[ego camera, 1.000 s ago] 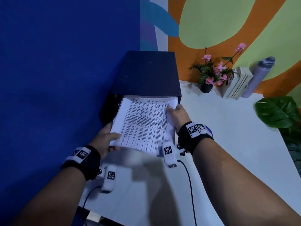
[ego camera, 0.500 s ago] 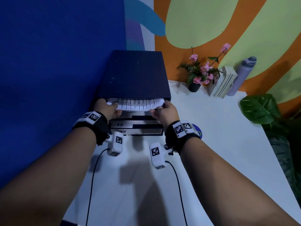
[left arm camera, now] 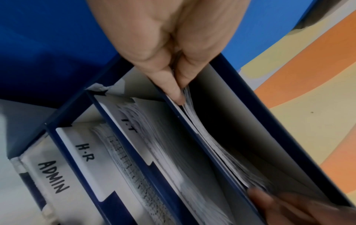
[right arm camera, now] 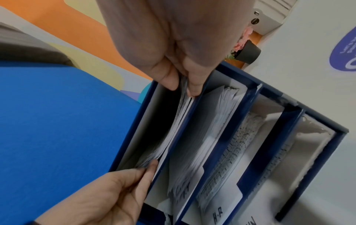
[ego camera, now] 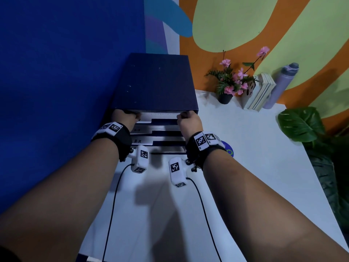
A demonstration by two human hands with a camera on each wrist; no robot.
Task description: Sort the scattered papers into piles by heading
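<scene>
A dark blue shelf organizer (ego camera: 154,82) stands at the table's back left. Its lower slots hold papers behind tabs marked ADMIN (left arm camera: 53,176), H.R (left arm camera: 84,152) and I.T (left arm camera: 129,126). A stack of printed papers (ego camera: 158,115) lies in the top slot, nearly all inside. My left hand (ego camera: 125,117) pinches the stack's left front corner between thumb and fingers (left arm camera: 179,91). At the other front corner, my right hand (ego camera: 188,120) pinches the same paper stack (right arm camera: 173,134) at the slot's mouth. The stack's heading is hidden.
A blue wall runs along the left. Behind the white table (ego camera: 245,167) stand a flower pot (ego camera: 225,98), leaning books (ego camera: 260,93) and a lilac bottle (ego camera: 281,86). A leafy plant (ego camera: 300,123) overhangs the right edge. A round blue sticker (ego camera: 228,150) lies beside my right wrist.
The paper stack slid from sticking far out of the top slot to lying almost fully inside. Both hands moved forward with it to the slot's mouth.
</scene>
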